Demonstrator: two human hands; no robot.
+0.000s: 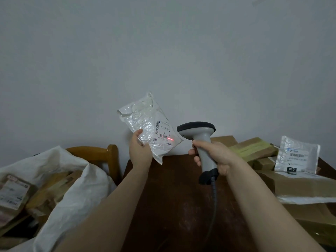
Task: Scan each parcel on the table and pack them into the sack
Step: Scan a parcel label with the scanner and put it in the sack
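I log left hand [141, 150] gripping the poly-mailer parcel [145, 120] above the bench [172, 206], label [162, 130] tilted to catch the beam of the barcode scanner [197, 132] fisted in right hand [215, 155] at 3 o'clock; sack [78, 180] open at 8 o'clock.

Dark wooden table [172, 206] bears cardboard parcels [300, 186] at right.

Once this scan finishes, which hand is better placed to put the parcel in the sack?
Left, probably. The left hand holds the white parcel, and the open sack lies on that same side. The right hand grips the scanner, farther from the sack.
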